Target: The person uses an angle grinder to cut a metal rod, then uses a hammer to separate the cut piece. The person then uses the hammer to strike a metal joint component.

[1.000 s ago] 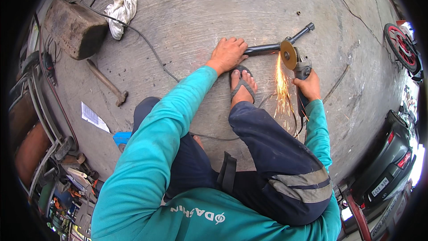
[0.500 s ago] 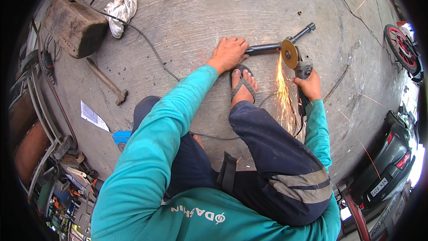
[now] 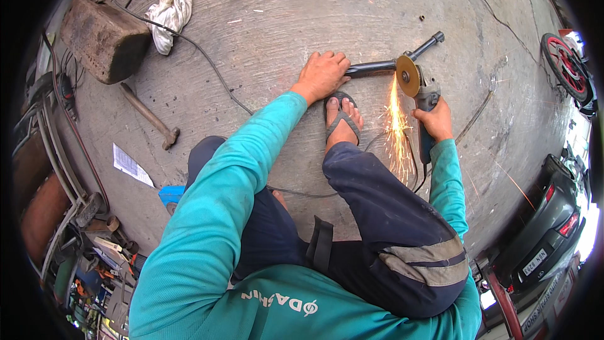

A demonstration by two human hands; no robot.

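Head view: the left hand [image 3: 324, 74] holds the black metal tube [image 3: 372, 68] on the concrete floor [image 3: 277, 34], nearer its right edge, likely for steadiness; the right hand [image 3: 438, 118] grips the sparking angle grinder [image 3: 429, 98].

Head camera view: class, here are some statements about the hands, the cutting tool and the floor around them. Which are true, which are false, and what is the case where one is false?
1. The right hand grips an angle grinder. True.
2. The left hand is lifted well clear of the black metal part. False: the left hand is on one end of the black metal part.
3. Sparks stream from the disc toward the lower edge of the picture. True.
4. The hammer lies to the right of the angle grinder. False: the hammer lies to the left, near a brown block.
5. The foot near the left hand wears an open sandal. True.
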